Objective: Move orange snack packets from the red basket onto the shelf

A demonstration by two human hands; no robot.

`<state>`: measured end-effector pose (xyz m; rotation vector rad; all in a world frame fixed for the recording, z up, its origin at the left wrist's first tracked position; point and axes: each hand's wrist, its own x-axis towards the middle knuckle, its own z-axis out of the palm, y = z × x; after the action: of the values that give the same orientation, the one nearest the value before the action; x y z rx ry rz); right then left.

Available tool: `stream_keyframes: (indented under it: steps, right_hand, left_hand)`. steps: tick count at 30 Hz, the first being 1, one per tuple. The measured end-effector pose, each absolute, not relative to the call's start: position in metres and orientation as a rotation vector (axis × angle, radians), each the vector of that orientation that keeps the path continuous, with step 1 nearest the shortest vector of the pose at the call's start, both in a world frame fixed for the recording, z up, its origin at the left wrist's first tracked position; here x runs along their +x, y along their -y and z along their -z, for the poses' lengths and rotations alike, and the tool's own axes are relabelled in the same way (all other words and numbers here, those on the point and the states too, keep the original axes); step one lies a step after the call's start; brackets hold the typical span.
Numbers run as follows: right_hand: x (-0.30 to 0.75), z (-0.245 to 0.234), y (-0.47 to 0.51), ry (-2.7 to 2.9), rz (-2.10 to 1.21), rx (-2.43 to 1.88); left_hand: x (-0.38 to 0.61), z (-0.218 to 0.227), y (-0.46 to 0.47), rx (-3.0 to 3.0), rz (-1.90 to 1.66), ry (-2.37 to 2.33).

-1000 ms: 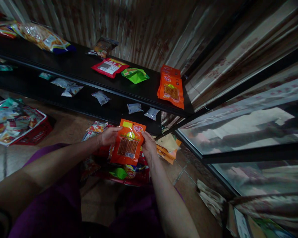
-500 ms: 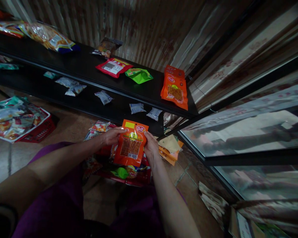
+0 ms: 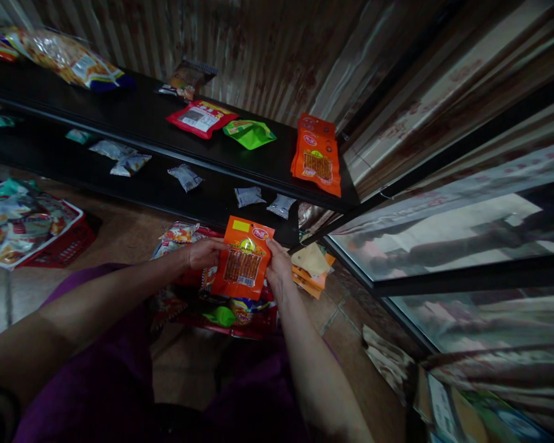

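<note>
An orange snack packet (image 3: pixel 244 261) with a clear window showing brown sticks is held upright between both hands. My left hand (image 3: pixel 204 253) grips its left edge, and my right hand (image 3: pixel 278 266) pinches its right edge with the thumb on the front. Below the packet stands a red basket (image 3: pixel 253 331) with several snack bags in it, among them a green packet (image 3: pixel 221 315); part of the basket is hidden by the packet and my arms. Similar orange packets (image 3: pixel 317 161) lie stacked at the right end of the upper shelf.
A black two-tier shelf (image 3: pixel 143 114) runs across the front. On it lie a red packet (image 3: pixel 202 119), a green packet (image 3: pixel 250 134) and several small wrapped snacks (image 3: pixel 185 176). Another filled red basket (image 3: pixel 64 243) is at left. Orange packaging (image 3: pixel 311 271) lies on the floor; a framed glass panel (image 3: pixel 443 240) stands right.
The view has shifted slightly, so the shelf and its goods appear a little further left and higher. Both hands keep hold of the orange packet, which stays over the basket.
</note>
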<state>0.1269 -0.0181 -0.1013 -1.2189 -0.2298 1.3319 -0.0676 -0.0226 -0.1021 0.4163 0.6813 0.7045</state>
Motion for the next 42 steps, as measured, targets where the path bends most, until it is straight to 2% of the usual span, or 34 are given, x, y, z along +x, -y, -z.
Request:
stream_keyframes:
  steps: [15,42]
  right_hand:
    - [0.132,0.097,0.028,0.481,-1.574,-1.19]
    - [0.134,0.108,0.019,0.392,-1.454,-1.259]
  left_hand:
    - [-0.077,0.102,0.011,0.357,-0.797,-0.816]
    - [-0.079,0.096,0.013,0.468,-0.738,-0.722]
